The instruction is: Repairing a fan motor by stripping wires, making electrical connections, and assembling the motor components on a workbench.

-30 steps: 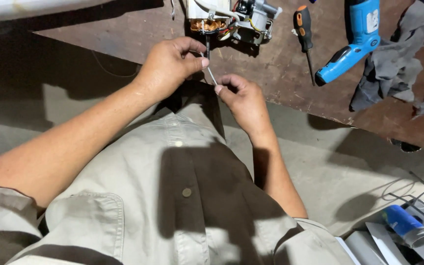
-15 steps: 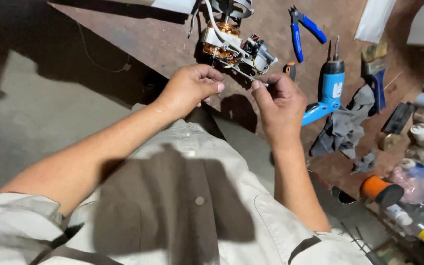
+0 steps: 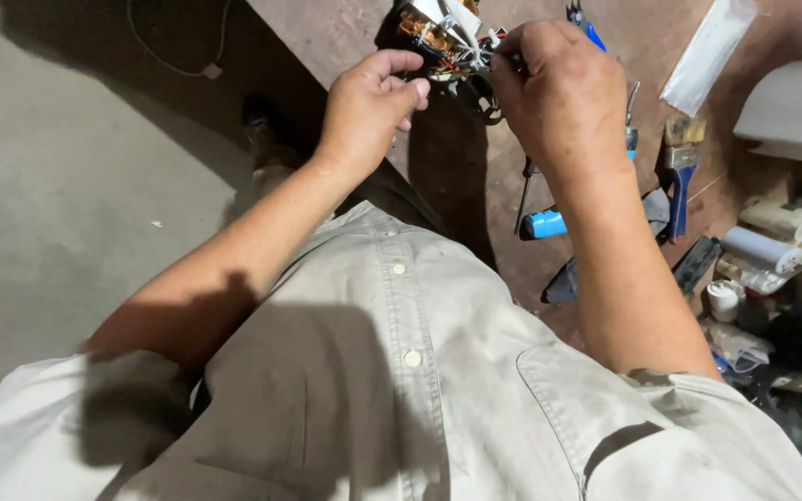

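A small electric motor assembly (image 3: 440,35) with copper windings and white wires lies at the near edge of a brown workbench (image 3: 345,28). My left hand (image 3: 368,107) is just left of it, fingers curled and pinching near its wires. My right hand (image 3: 559,88) is to its right, fingertips closed on a thin wire or lead at the assembly. What my left fingers hold is too small to make out.
A blue power tool (image 3: 549,223) lies on the bench under my right forearm, with a screwdriver (image 3: 523,195), blue-handled pliers (image 3: 587,28) and a paintbrush (image 3: 678,172) nearby. White tubes and small containers (image 3: 772,241) crowd the right side. Grey concrete floor (image 3: 76,186) lies left.
The view has swung left and closer. Both hands have moved up to the motor assembly; my right hand now touches its wires.
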